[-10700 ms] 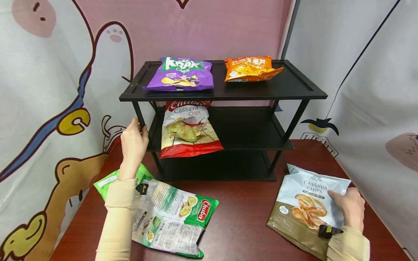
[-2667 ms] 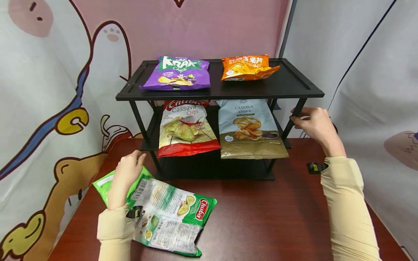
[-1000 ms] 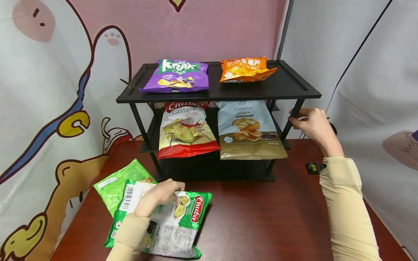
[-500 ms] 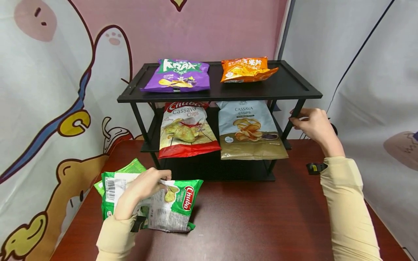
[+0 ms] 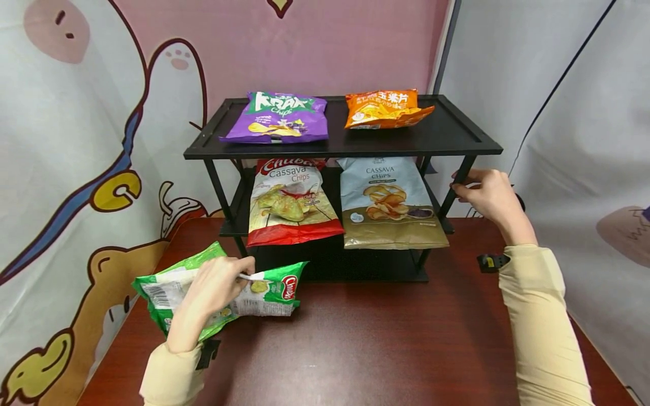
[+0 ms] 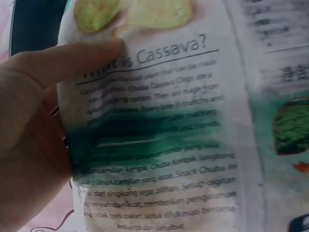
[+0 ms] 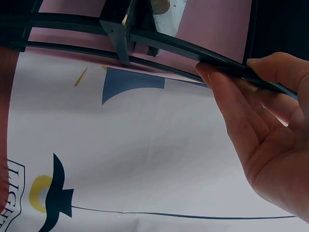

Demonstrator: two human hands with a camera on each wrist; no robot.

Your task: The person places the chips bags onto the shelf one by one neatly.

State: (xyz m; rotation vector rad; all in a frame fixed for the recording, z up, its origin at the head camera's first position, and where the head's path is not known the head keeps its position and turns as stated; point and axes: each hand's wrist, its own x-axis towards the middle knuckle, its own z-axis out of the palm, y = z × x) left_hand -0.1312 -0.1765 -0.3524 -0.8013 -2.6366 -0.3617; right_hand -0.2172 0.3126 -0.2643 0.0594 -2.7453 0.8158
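Pinched along its upper edge, a green and white Chuba cassava chips bag [image 5: 274, 285] hangs from my left hand [image 5: 213, 287]. It shows its printed back and overlaps a lighter green bag [image 5: 195, 260] behind it. In the left wrist view, the thumb presses on the bag's text side [image 6: 159, 96], with the other fingers mostly hidden behind it. My right hand [image 5: 492, 197] grips the right front post [image 5: 459, 180] of a black shelf rack [image 5: 345, 148]. The right wrist view shows thumb and fingers on both sides of that post [image 7: 227, 65].
On the top shelf lie a purple Krax bag [image 5: 281, 118] and an orange chips bag [image 5: 383, 110]. A red and cream Chuba bag [image 5: 291, 203] and a silver and gold cassava chips bag [image 5: 388, 206] lean on the middle shelf. The rack stands on a reddish-brown table [image 5: 365, 349].
The silver and gold bag went from the table to the middle shelf. My right hand now holds the right post. My left hand left the left post and lifted the green Chuba bag up and leftward.
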